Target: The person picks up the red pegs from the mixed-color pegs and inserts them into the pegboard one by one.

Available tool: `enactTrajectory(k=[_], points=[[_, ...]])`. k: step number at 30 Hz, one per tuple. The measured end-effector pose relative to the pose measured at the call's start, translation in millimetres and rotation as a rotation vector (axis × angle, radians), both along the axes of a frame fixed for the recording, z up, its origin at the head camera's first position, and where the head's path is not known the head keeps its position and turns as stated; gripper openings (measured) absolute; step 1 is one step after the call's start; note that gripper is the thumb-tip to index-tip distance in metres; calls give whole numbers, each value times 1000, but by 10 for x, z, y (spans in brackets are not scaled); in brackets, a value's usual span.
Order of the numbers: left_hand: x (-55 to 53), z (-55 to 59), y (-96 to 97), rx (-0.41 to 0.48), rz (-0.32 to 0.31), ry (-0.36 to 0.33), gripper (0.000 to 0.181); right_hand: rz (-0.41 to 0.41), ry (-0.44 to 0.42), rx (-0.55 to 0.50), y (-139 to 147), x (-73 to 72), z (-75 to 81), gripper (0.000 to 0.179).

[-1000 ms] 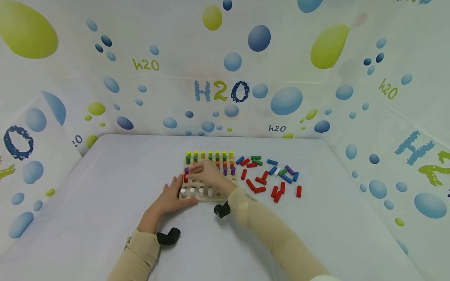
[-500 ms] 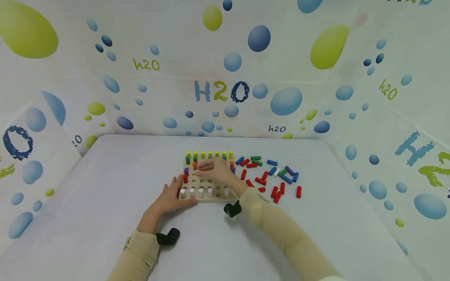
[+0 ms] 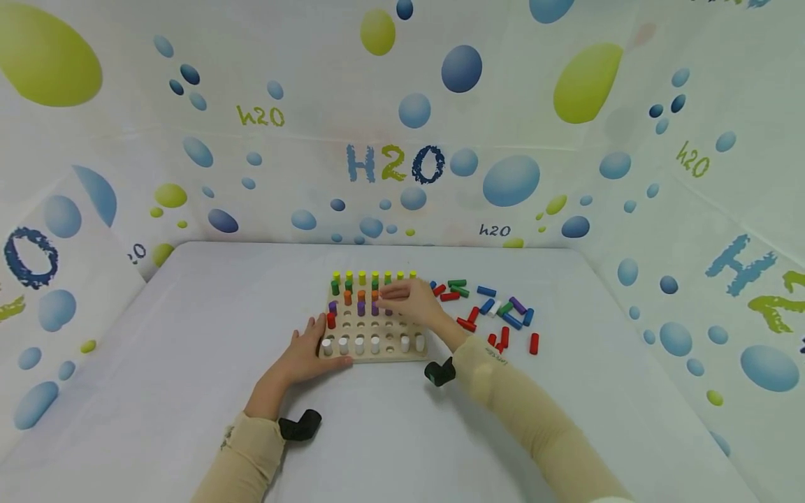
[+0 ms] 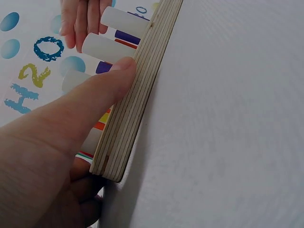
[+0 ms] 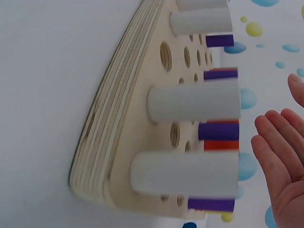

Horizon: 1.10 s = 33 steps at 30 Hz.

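Observation:
The wooden pegboard (image 3: 365,358) bears rows of yellow pegs (image 3: 362,277), green, orange and purple pegs (image 3: 361,308). A lone red peg (image 3: 331,321) stands at the left end of a row otherwise showing bare holes; white pegs (image 3: 359,344) line the front row, with a gap. My left hand (image 3: 308,353) rests against the board's front left corner, its thumb (image 4: 90,102) pressing the front edge and its fingers spread along the left side. Above the right part of the board is my right hand (image 3: 411,300), fingers straight and holding nothing, covering some orange and purple pegs.
Loose pegs lie right of the board: several red pegs (image 3: 534,343), blue pegs (image 3: 487,290) and green pegs (image 3: 457,283), plus a purple peg (image 3: 517,304) and a white one among them. The white tabletop (image 3: 220,314) meets a bubble-printed backdrop (image 3: 295,175) behind.
My right hand has moved right from the red peg, uncovering it upright in its hole and the bare holes beside it. The left hand stays at the board's corner.

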State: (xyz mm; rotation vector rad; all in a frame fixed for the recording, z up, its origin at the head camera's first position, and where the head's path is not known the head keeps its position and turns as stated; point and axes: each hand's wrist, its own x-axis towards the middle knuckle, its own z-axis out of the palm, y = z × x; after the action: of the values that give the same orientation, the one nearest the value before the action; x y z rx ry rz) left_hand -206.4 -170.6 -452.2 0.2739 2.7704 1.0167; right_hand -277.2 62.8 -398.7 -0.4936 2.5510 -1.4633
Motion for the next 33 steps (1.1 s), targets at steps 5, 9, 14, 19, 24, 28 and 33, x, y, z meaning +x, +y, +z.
enactTrajectory(k=[5,9,14,19,24,28,33], points=[[22,5,9,8,0,0,111,-21,6,-22,147,-27,-19,30],[29,7,12,13,2,2,111,-45,14,-40,262,-45,-18,32],[33,-6,2,11,8,5,111,-70,3,-63,408,-75,-21,34],[40,-25,-7,4,12,9,112,-88,16,-55,532,-103,-27,36],[47,-27,6,8,5,7,111,-108,23,-42,629,-119,-26,37],[55,-21,23,13,3,1,110,-121,12,-40,701,-146,-33,37],[54,-18,27,7,6,6,111,-143,19,-22,765,-177,-33,38]])
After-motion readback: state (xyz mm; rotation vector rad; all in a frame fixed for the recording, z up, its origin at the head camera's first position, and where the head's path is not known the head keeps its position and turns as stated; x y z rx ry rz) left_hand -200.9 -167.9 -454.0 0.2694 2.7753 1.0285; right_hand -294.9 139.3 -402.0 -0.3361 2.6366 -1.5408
